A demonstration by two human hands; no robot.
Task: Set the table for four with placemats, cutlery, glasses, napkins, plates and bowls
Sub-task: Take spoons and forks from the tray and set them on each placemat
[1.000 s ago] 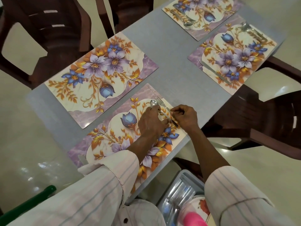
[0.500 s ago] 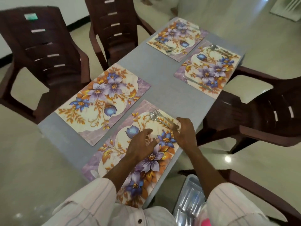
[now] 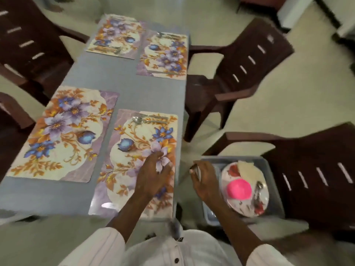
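Observation:
Four floral placemats lie on the grey table point(image 3: 134, 87). On the near right placemat point(image 3: 132, 135), a spoon and fork point(image 3: 149, 119) rest side by side at its far end. My left hand point(image 3: 153, 175) hovers over this mat with relaxed fingers and holds nothing. My right hand point(image 3: 205, 179) is off the table's right edge, loosely curled over the rim of a grey tray point(image 3: 272, 169). The tray holds a floral plate point(image 3: 244, 175), a pink bowl point(image 3: 239, 189) and a spoon point(image 3: 258, 191). The near left placemat point(image 3: 63, 135) is bare.
The far right placemat point(image 3: 165, 54) and the far left placemat point(image 3: 117, 35) carry cutlery. The tray sits on a dark brown chair point(image 3: 317, 169) to my right. Another chair point(image 3: 249, 60) stands behind it, and more chairs point(image 3: 25, 45) line the table's left side.
Both hands let go of the spoon and fork and drew back. My right hand swung off the table to the tray. The view turned right, showing the tray's contents.

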